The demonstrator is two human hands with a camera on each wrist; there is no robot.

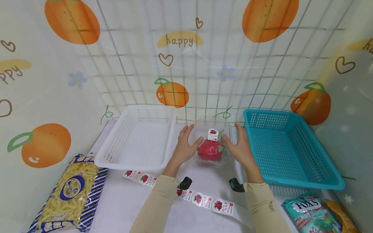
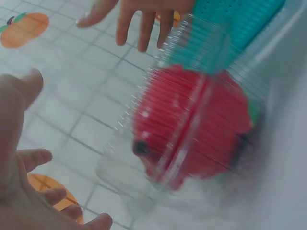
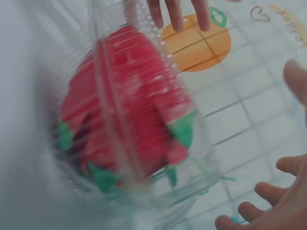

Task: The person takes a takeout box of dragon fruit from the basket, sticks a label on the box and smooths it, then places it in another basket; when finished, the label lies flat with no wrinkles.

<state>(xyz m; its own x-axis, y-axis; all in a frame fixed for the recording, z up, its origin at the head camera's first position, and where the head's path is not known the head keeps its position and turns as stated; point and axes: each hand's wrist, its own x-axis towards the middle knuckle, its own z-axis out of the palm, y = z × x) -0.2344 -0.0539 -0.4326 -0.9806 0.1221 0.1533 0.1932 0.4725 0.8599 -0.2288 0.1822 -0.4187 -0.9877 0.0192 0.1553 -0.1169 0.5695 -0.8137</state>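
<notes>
A clear plastic clamshell box (image 1: 211, 129) stands on the white table between two baskets, with a red dragon fruit (image 1: 209, 152) inside and a fruit sticker (image 1: 213, 134) on its lid. My left hand (image 1: 186, 144) hovers at the box's left side, fingers spread and relaxed. My right hand (image 1: 239, 145) mirrors it at the box's right side. In the left wrist view the left hand (image 2: 19, 158) is apart from the dragon fruit (image 2: 192, 124). The right wrist view shows the right hand (image 3: 283, 201) with a gap to the dragon fruit (image 3: 124, 105). Neither hand holds anything.
A white basket (image 1: 128, 163) sits to the left of the box and a teal basket (image 1: 303, 184) to the right. A strip of fruit stickers (image 1: 207, 200) lies near the front. A pasta bag (image 1: 70, 194) is at front left, a FOX'S candy bag (image 1: 311, 213) at front right.
</notes>
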